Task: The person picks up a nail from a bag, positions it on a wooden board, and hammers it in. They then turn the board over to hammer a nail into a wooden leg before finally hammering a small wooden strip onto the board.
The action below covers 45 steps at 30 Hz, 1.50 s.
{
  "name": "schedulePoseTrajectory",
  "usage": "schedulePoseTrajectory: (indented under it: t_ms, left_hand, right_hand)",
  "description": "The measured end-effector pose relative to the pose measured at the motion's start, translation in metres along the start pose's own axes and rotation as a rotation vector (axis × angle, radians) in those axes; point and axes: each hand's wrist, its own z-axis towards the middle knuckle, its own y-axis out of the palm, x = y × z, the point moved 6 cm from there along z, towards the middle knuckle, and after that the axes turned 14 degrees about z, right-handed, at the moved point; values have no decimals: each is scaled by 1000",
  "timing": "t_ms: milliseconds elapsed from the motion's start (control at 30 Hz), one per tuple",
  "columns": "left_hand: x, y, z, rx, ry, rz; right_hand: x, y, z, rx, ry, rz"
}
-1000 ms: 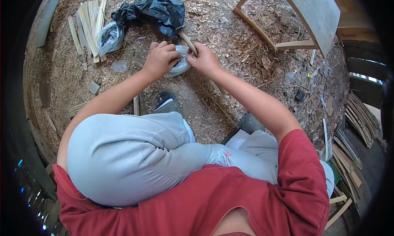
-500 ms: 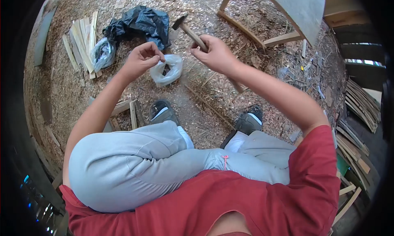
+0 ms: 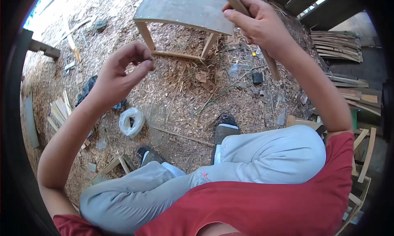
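Note:
My right hand (image 3: 266,28) is closed around the wooden handle of a hammer (image 3: 271,67). The hammer's head lies beyond the top edge of the view. My left hand (image 3: 121,71) is raised in front of me, thumb and fingertips pinched together; anything between them is too small to make out. Ahead of both hands stands a wooden frame with a thin, pale sheet (image 3: 184,8) on top, small nail heads dotted along its near edge. An open clear plastic bag (image 3: 139,117), with dark contents, sits on the ground below my left hand.
A black plastic bag (image 3: 87,90) lies partly behind my left forearm, near thin wood strips (image 3: 59,112). Wood shavings cover the ground (image 3: 180,96). Stacked slats (image 3: 338,47) are at right. A small wooden frame (image 3: 108,167) is beside my left foot.
My view has swung right, bringing the sheet-topped frame to the centre. Both hands are higher relative to my body, and the hammer's head has left the view.

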Motion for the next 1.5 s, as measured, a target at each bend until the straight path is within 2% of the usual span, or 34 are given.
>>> schedulePoseTrajectory:
  t_ms: [33,100,200,267,300,367,533,700,900,1133,1500]
  left_hand:
    - [12,11,16,-53,46,55]
    - [28,34,57,-70,116,182]
    - [28,60,111,-75,12,13]
    - [28,64,138,264,375,380]
    - [22,72,150,248,376,380]
    - [2,78,165,304,289,183]
    - [-16,93,174,347,315,167]
    - [-9,92,168,426,334,481]
    - [-4,94,167,416,411,537]
    - [-2,94,166,402,383,466]
    - [0,92,163,470,417,626]
  right_hand:
    - [3,-7,-5,13,-1,5]
    - [14,-25,-17,138,-34,241]
    - [45,-38,-33,204,15,359]
    - [65,-44,-38,257,64,406]
    - [73,-48,-40,268,71,414]
    - [84,-50,-42,235,87,468]
    - [98,-55,-45,239,84,474]
    - [105,-50,-42,223,96,480]
    - [107,-43,-41,187,110,507]
    - [111,-35,-43,200,143,463]
    - [112,-28,-39,183,154,432]
